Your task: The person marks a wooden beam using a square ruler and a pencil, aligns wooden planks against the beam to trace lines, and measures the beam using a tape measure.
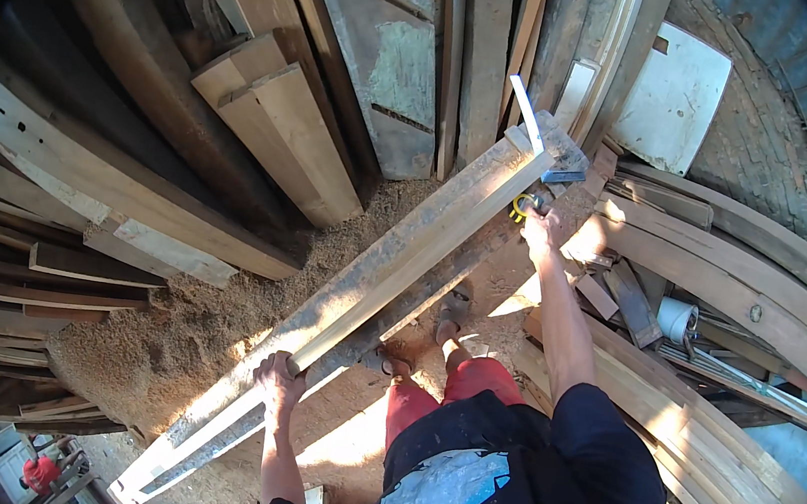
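A long, pale squared timber point(423, 259) lies slantwise along a narrow, dusty workbench point(326, 308). Around its near left end my left hand point(281, 378) is closed, fingers curled over the top. Beside the far right end, my right hand point(539, 230) is closed on a small yellow-rimmed round tool point(522, 206); its exact kind is too small to make out. At that same end rests a try square, its bright blade point(526, 111) pointing away from me and its blue stock point(564, 176) against the timber's end.
Stacked planks point(668, 436) lie to my right, near a white bucket point(677, 319). Boards point(287, 137) lean at the far left above a sawdust heap point(149, 352). A white panel point(672, 99) stands at the far right. Someone in red point(42, 475) is at the lower left.
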The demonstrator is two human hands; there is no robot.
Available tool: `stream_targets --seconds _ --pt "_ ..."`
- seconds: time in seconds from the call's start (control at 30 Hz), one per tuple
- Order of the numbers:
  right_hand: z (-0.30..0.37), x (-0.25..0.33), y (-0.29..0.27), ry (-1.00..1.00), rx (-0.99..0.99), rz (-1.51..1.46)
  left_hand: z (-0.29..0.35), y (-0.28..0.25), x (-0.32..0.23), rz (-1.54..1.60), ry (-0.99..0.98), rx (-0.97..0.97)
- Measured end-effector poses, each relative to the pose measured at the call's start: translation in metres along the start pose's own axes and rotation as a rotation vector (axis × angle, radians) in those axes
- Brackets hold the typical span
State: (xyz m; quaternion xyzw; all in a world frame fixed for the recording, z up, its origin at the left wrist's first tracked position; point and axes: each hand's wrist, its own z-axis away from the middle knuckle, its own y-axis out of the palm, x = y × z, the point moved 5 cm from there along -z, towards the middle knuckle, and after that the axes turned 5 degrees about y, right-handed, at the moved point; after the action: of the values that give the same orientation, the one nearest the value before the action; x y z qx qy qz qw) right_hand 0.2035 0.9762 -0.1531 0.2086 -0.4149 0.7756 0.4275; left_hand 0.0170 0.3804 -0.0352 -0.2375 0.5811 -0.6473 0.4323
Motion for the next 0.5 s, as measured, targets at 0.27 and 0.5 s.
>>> stream_targets --seconds 0.27,0.5 --pt "-0.078 -0.004 -0.042 -0.518 -0.030 0.457 -0.014 -0.001 -0.005 0.017 0.035 -0.021" --pt "-0.067 0.107 -0.037 -0.768 -0.089 1.262 0.001 -0.004 0.004 -0.056 0.013 -0.010"
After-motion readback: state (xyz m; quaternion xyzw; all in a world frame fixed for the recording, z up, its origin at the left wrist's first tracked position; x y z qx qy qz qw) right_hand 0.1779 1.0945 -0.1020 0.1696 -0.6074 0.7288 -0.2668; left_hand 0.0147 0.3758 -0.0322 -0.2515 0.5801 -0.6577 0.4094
